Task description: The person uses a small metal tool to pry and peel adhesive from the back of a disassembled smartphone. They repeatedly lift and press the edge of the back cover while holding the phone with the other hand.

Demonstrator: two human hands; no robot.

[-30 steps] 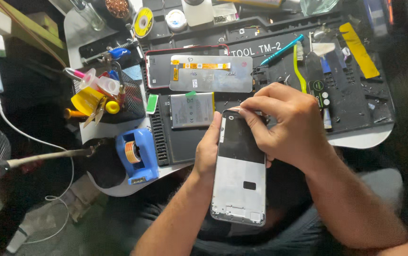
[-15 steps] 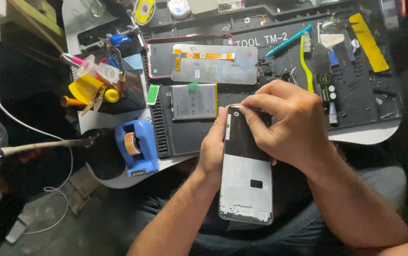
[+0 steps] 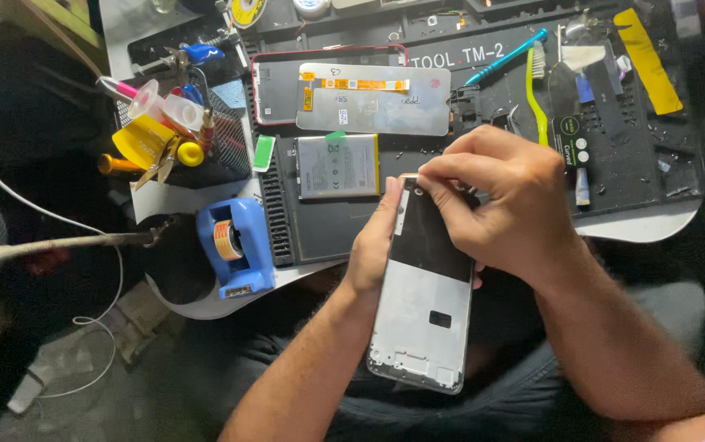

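Silver-grey phone frame (image 3: 424, 315) is held upright over the lap, just below the edge of the black repair mat (image 3: 664, 176). Left hand (image 3: 375, 245) is wrapped round the frame's left edge, fingers closed on it from behind. Right hand (image 3: 500, 205) is curled over the frame's top end, thumb and forefinger pinched together at the top left corner; what is pinched cannot be told, too small and partly hidden. Step in hand, as judged: something is being picked or peeled at the top of the bare frame, with the dark upper half exposed and the lower half pale metal. Next move would likely call for a fine, steady pull along the top edge while the frame is kept braced by the left hand.

Around: a loose battery (image 3: 338, 166) lies flat on the mat, well apart from the frame's top; a display panel with orange flex (image 3: 373, 98) lies above it. A blue tape dispenser (image 3: 238, 245) stands to the left, a mesh tool cup (image 3: 205, 147) behind it, a green toothbrush (image 3: 535, 94) and a yellow pry card (image 3: 647, 61) to the right. Nothing blocks the frame; the view of the corner is covered by the right hand's own knuckles.
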